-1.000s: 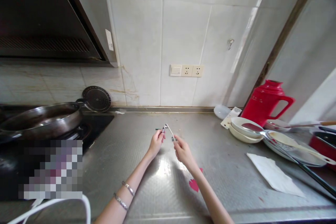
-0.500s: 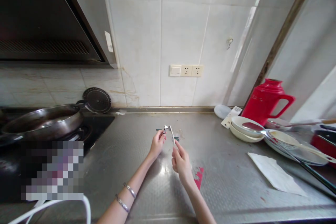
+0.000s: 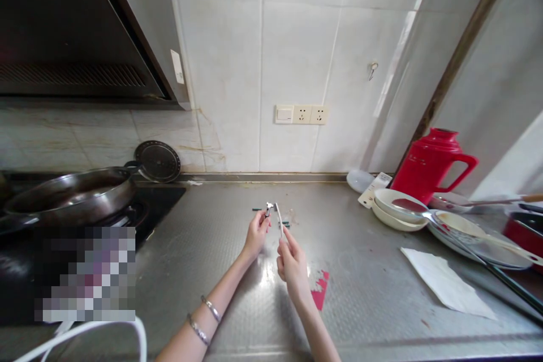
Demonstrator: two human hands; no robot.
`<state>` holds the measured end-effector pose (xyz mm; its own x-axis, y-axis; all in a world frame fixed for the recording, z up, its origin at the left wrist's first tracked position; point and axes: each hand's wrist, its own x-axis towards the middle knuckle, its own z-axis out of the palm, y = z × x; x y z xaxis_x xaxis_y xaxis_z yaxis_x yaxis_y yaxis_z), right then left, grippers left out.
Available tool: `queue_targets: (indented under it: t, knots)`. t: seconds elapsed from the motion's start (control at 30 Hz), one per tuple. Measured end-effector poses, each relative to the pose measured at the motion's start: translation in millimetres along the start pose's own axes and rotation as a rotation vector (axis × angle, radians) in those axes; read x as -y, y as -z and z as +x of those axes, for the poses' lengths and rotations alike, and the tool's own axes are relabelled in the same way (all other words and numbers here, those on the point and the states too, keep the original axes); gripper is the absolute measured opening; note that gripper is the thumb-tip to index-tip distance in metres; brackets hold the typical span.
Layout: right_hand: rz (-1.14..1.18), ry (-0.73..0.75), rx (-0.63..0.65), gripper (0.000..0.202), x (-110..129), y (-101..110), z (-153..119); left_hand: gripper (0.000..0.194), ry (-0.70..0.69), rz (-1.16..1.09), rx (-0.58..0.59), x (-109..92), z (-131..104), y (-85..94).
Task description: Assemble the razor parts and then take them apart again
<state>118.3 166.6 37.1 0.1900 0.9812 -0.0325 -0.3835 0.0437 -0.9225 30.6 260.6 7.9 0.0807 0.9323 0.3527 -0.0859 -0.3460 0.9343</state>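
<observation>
My left hand (image 3: 257,235) is closed around a small shiny metal piece (image 3: 268,207), its bright top sticking up from the fingertips. The exact kind is too small to make out. My right hand (image 3: 292,263) grips the pale, thin handle of a toothbrush (image 3: 279,219), which stands nearly upright. Its dark bristles face left, close beside the metal piece; whether they touch I cannot tell. Behind the hands, a thin dark green strip (image 3: 257,209) and further dark green pieces (image 3: 285,224) lie on the steel counter (image 3: 203,260).
To the left, a steel pan (image 3: 72,198) sits on the black stove (image 3: 161,203), and a white cable (image 3: 139,334) curves nearby. A torn red patch (image 3: 320,291) is by my right wrist. Stacked bowls (image 3: 396,218), a red thermos (image 3: 428,164) and a paper sheet (image 3: 441,283) are on the right.
Both hands have shifted very slightly, still holding the metal piece and the toothbrush close together. The gap between bristles and piece looks about the same.
</observation>
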Motion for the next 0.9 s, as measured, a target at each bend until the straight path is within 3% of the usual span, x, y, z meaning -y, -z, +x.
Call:
queue_targets:
  t: [0.17,0.37,0.53,0.9]
  knots:
    - [0.048,-0.008,-0.008,0.078,5,-3,2,0.021,0.002,-0.024,0.019,-4,-4,-6.1]
    - [0.042,-0.020,0.024,0.078,-7,-12,-20,0.021,-0.004,-0.059,-0.033,-12,-5,-6.1]
    - [0.115,-0.007,0.011,0.080,2,-13,-14,0.021,-0.005,-0.078,0.043,-14,-8,-9.1]
    - [0.147,-0.032,0.011,0.082,5,-16,-23,0.025,0.036,-0.089,-0.005,-18,-8,-11.0]
